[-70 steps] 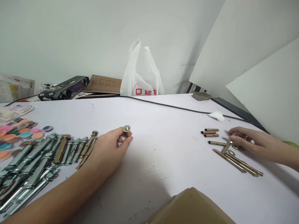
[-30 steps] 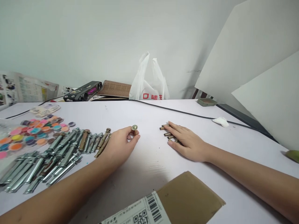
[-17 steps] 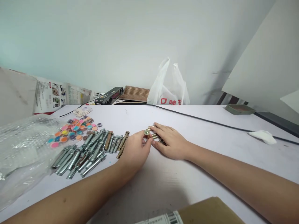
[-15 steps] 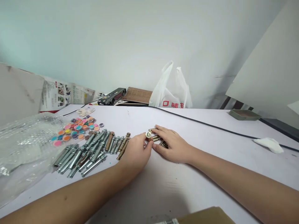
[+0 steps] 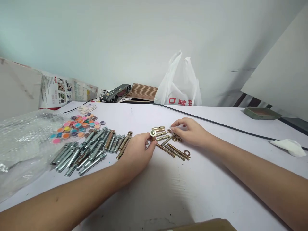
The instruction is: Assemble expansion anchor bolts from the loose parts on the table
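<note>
My left hand is closed around a brass-coloured expansion bolt, held upright with its round end and washer facing up. To its right lie loose gold-coloured sleeves and several threaded bolts. My right hand is over a small group of hex nuts, thumb and forefinger bent together at the nuts; what they grip is too small to make out. A flat washer lies nearer to me, by the bolt ends.
Left of my left hand are piled silver expansion bolts, coloured discs and clear plastic wrap. A black cable crosses behind. A white bag stands at the back, a green tray and a tissue at right.
My right hand has lifted off the loose parts and moved right to the nuts, uncovering sleeves, bolts and a washer. My left hand still holds its expansion bolt.
</note>
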`<state>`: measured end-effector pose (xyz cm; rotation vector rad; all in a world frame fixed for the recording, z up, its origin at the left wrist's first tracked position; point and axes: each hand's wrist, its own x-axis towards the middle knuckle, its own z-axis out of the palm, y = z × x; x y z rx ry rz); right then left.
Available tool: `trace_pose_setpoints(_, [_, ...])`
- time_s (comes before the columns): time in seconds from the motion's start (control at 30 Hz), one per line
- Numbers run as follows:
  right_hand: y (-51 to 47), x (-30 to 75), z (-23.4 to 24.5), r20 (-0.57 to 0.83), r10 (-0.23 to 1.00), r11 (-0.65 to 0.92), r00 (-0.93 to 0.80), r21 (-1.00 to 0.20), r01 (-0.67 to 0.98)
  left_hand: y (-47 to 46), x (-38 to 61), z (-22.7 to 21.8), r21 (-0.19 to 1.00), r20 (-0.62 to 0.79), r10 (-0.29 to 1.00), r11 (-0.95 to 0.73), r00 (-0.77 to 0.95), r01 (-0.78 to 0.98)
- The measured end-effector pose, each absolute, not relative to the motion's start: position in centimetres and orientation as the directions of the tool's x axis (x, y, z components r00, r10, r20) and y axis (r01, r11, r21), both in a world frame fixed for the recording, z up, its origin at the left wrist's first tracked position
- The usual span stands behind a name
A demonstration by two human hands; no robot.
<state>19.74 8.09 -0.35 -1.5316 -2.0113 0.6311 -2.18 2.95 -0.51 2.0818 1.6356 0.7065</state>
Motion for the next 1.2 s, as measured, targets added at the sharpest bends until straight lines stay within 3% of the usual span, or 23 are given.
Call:
trace_pose_setpoints(0.43, [10.2,18.4,1.0,-0.109,0.914,0.245,-0.392,-0.622,0.743,3.6,-2.4,-1.0,0.716,0.162,0.961,-0.270,0.223,0.643])
trace_pose_setpoints(0.53, [10.4,18.4,1.8,-0.085,0.920,0.250,-0.382,-0.625,0.740,3.8,-2.5,-1.5,0.787,0.158,0.957,-0.271,0.242,0.555])
trace_pose_setpoints(0.67, [9.5,18.0,3.6,0.008,0.942,0.253,-0.335,-0.674,0.694,3.8,-2.5,-1.5,0.792,0.167,0.955,-0.278,0.246,0.544])
trace_pose_setpoints(0.8, [7.5,16.1,4.6,0.077,0.905,0.260,-0.419,-0.878,0.402,3.8,-2.4,-1.4,0.776,0.196,0.948,-0.305,0.249,0.551])
trace_pose_setpoints(0.87, [6.8,15.2,4.6,0.085,0.869,0.251,-0.488,-0.925,0.286,3.8,-2.4,-1.4,0.773,0.205,0.947,-0.311,0.246,0.553])
trace_pose_setpoints(1.2, [6.4,15.0,3.2,0.102,0.829,0.307,-0.550,-0.905,0.295,3.7,-2.5,-1.3,0.740,0.209,0.941,-0.329,0.265,0.587])
